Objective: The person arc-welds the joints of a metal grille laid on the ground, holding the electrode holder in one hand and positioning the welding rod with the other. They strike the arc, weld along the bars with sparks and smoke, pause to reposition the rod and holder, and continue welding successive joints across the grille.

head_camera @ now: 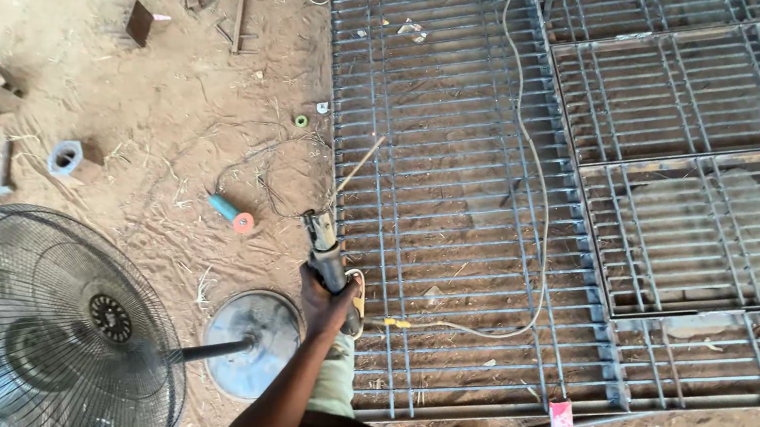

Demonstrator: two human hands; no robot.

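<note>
Below, one hand (322,296) (which, unclear) has its grip clenched on an electrode holder (324,250) above the steel grille (462,185).

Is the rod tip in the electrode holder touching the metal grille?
Cannot tell. In the head view the hand grips the electrode holder; its rod overlaps the metal grille edge, but no contact or gap shows plainly from above.

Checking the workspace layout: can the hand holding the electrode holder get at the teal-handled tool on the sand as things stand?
Probably yes. The tool lies on open sand just left of the hand, nothing between, but the fingers are wrapped around the holder.
</note>
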